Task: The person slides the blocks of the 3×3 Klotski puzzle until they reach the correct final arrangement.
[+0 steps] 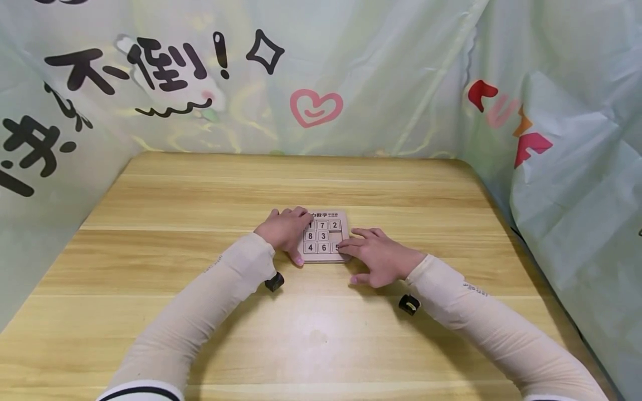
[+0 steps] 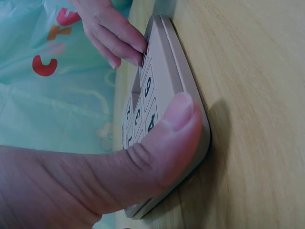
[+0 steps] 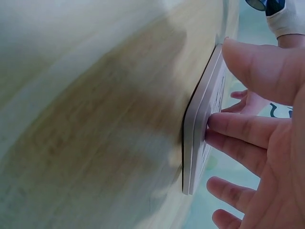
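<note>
A flat sliding number puzzle [image 1: 325, 257] lies on the table, its numbered tiles in a square frame. The rows read 1, 7, 2, then 8, 3 and a gap at the right, then 4, 6, 5. My left hand [image 1: 287, 229] holds the puzzle by its left side, thumb at the near corner and fingers at the far one. In the left wrist view the thumb [image 2: 167, 138] lies against the frame's edge. With fingers extended, my right hand [image 1: 379, 257] touches the tile marked 5 with its fingertips. The right wrist view shows two fingers [image 3: 243, 131] on the puzzle's face.
The wooden table [image 1: 200, 184] extends around the puzzle on all sides. Behind it hangs a pale green sheet [image 1: 391, 72] with black characters and a pink heart. More of this sheet hangs along the right and left sides.
</note>
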The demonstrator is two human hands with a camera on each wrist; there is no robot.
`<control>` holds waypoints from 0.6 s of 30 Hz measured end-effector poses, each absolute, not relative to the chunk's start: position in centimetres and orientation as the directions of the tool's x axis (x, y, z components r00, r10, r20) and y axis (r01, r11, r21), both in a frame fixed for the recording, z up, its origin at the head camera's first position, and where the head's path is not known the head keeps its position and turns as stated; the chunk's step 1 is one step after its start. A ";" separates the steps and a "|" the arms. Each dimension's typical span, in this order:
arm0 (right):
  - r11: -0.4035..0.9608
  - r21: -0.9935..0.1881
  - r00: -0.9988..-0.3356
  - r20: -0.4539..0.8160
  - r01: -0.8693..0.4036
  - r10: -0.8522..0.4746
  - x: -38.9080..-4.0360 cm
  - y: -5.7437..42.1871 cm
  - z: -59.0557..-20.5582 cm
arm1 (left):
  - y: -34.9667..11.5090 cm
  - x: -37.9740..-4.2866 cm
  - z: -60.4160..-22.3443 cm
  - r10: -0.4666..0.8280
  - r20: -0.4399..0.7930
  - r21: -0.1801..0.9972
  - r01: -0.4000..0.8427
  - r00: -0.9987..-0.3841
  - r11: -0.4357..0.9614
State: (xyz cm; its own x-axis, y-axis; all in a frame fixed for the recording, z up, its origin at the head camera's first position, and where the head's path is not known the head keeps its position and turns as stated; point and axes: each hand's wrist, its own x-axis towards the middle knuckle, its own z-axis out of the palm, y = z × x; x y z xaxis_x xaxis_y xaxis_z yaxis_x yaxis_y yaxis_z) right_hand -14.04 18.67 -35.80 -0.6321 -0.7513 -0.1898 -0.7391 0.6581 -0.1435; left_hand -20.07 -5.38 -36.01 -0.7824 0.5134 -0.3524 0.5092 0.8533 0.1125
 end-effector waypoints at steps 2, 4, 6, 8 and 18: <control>0.660 -0.144 -0.633 -0.192 -0.737 -0.750 -14.1 18.7 -35.8 | -5.4 -20.1 -36.0 0.512 -0.354 0.115 0.507 -0.783 0.854; 0.663 -0.143 -0.635 -0.197 -0.735 -0.747 -14.1 18.7 -35.7 | -5.3 -20.1 -36.1 0.512 -0.355 0.115 0.507 -0.782 0.854; 0.662 -0.145 -0.634 -0.194 -0.736 -0.748 -14.1 18.7 -35.7 | -5.3 -20.1 -36.2 0.513 -0.356 0.116 0.508 -0.781 0.853; 0.661 -0.143 -0.635 -0.189 -0.736 -0.749 -14.3 18.6 -35.7 | -5.3 -20.1 -36.2 0.514 -0.356 0.114 0.510 -0.780 0.853; 0.655 -0.156 -0.633 -0.174 -0.739 -0.755 -15.6 17.4 -36.5 | -5.3 -20.1 -36.1 0.506 -0.366 0.107 0.505 -0.781 0.857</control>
State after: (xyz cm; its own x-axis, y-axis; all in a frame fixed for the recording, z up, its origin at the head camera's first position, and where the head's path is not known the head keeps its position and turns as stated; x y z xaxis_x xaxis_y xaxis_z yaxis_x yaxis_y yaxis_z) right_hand -15.58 17.44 -36.52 -0.6326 -0.7547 -0.1740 -0.7390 0.6554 -0.1562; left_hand -20.13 -5.33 -36.14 -0.7810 0.5057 -0.3664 0.5046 0.8567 0.1067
